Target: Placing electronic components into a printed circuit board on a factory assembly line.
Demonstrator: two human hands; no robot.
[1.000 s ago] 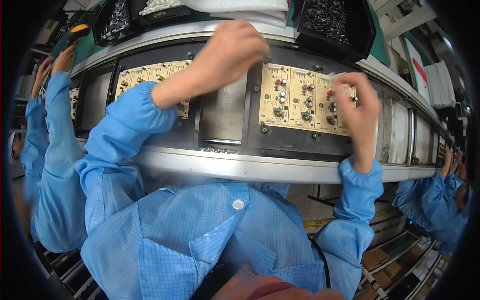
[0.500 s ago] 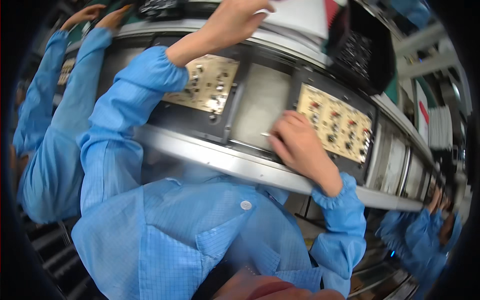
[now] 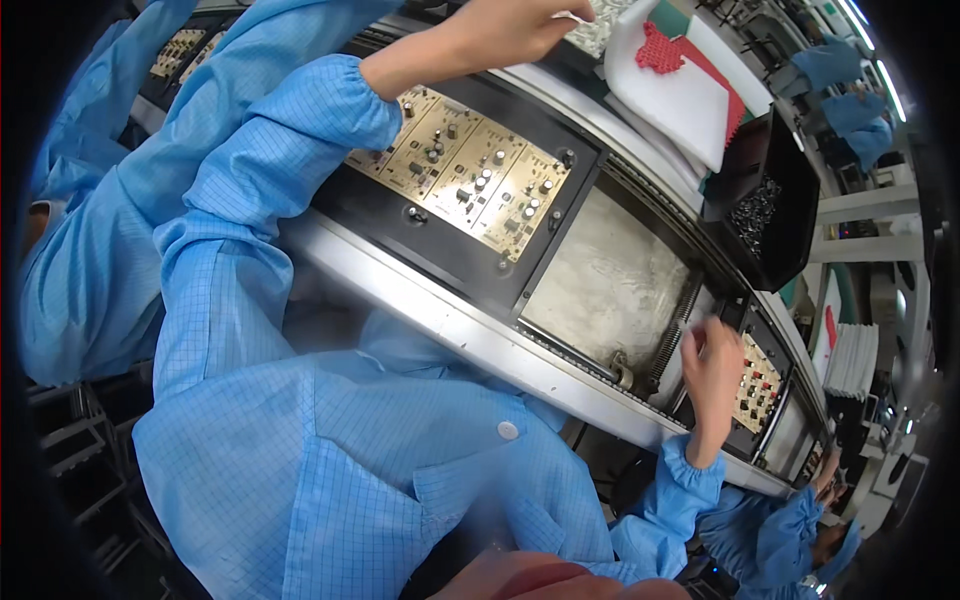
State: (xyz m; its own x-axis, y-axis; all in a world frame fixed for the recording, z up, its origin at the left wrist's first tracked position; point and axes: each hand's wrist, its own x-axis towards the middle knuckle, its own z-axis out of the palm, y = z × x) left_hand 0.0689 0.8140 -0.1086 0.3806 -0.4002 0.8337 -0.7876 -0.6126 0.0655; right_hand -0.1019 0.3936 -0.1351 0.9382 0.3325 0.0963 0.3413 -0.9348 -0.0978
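Note:
My left hand reaches over the far rail of the line, its fingers pinched beside a tray of small pale parts. A whitish sliver shows at the fingertips; I cannot make out what it is. Below that wrist, a tan circuit board with upright capacitors sits in a black carrier, partly covered by my sleeve. My right hand hovers, fingers curled together and blurred at the tips, at the left edge of another circuit board with red and black components. Whatever it may hold is hidden.
A silvery plate lies between the carriers, with a metal rail along the near side. White foam sheets, a red mesh piece and a black bin of small metal parts stand beyond. Co-workers' blue sleeves flank me.
The view has turned, so the boards and plate sit differently in it. My right hand appears farther right, still beside the red-component board. My left hand stays beyond the far rail, now by the parts tray.

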